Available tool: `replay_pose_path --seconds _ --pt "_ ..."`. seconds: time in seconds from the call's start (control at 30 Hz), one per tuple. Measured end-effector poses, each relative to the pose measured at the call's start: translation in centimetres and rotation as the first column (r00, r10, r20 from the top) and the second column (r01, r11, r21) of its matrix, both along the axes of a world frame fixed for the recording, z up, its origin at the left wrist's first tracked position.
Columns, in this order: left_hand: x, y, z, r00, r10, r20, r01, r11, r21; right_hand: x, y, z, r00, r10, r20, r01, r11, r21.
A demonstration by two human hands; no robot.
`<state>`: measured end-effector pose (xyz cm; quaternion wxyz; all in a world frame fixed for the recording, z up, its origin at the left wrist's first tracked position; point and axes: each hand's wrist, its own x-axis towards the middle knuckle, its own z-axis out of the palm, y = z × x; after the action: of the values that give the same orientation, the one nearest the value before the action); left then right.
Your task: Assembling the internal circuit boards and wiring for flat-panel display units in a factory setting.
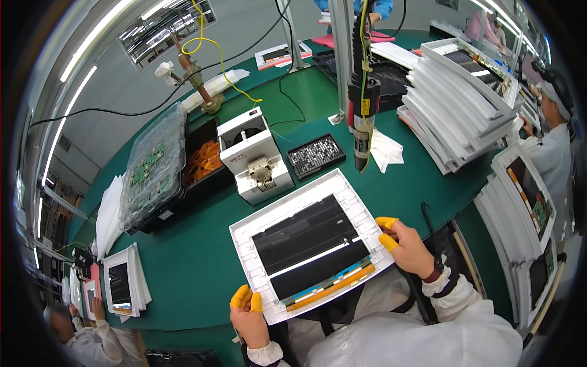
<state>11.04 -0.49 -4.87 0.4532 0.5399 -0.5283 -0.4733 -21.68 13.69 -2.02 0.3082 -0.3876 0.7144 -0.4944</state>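
A white plastic display frame (247, 244) lies tilted between my hands, with a black panel (306, 232) set inside it. An orange and blue flex strip (330, 286) runs along the panel's near edge. My left hand (251, 321) pinches the frame's near left corner, yellow finger cots on its fingertips. At the right edge my right hand (406, 244) grips the frame, also with yellow cots. Beyond the frame hangs an electric screwdriver (363, 116), point down. A white screw feeder (255, 160) stands behind the frame, beside a black tray of small metal parts (315, 156).
Clear plastic trays of green circuit boards (150, 168) sit left, beside a black bin of orange parts (205, 162). Tall stacks of white frames (458, 104) rise at the right. More frames (125, 281) stand at the left edge. Co-workers sit at both sides and opposite.
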Motion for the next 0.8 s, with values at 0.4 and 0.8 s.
replay_pose_path --seconds 0.4,0.8 --pt "0.1 -0.3 0.0 1.000 -0.024 0.005 0.024 1.000 -0.004 0.3 -0.2 -0.8 0.992 -0.092 0.088 0.099 0.992 -0.081" --pt "0.0 0.1 -0.1 0.999 -0.052 -0.015 0.052 0.998 -0.021 -0.3 -0.3 -1.3 0.992 -0.096 0.077 0.105 0.987 -0.120"
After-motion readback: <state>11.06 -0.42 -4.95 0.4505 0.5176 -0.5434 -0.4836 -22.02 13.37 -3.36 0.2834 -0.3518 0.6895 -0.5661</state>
